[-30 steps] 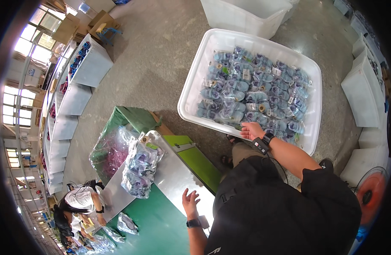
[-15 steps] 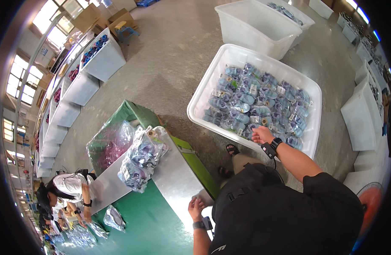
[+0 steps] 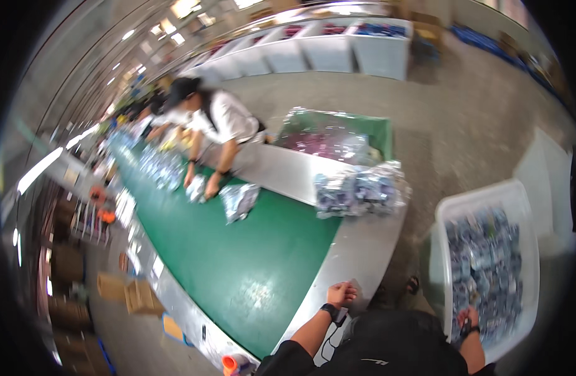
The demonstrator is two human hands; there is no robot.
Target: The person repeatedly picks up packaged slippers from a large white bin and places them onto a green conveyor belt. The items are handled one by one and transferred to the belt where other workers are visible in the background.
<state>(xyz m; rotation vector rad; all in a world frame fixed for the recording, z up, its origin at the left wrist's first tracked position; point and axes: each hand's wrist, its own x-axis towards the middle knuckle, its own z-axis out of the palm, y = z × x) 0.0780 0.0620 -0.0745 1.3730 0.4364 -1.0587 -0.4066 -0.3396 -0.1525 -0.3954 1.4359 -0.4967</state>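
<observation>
Loosely bent and with nothing visible in its fingers, my left hand (image 3: 342,293) is over the metal border (image 3: 363,254) of the green-topped table. My right hand (image 3: 468,316) is curled at the near-left part of a white plastic tub (image 3: 531,219), low over the goods; blur hides what its fingers grip, if anything. Inside the tub lie many small blue-purple shoes (image 3: 488,260) in clear bags with tags. Ahead of my left hand, a heap of similar bagged shoes (image 3: 357,191) rests on the table's far corner.
A co-worker (image 3: 228,122) in a white top handles a small clear bag (image 3: 197,188) on the green surface (image 3: 250,269). Another bagged item (image 3: 239,202) lies beside it. A green bin (image 3: 378,135) with plastic stands behind the table; white tubs (image 3: 382,53) line the back.
My view has swung left, so the table now fills the middle and the tub sits at the right. My right hand is still at the tub, my left hand still by the table's border.
</observation>
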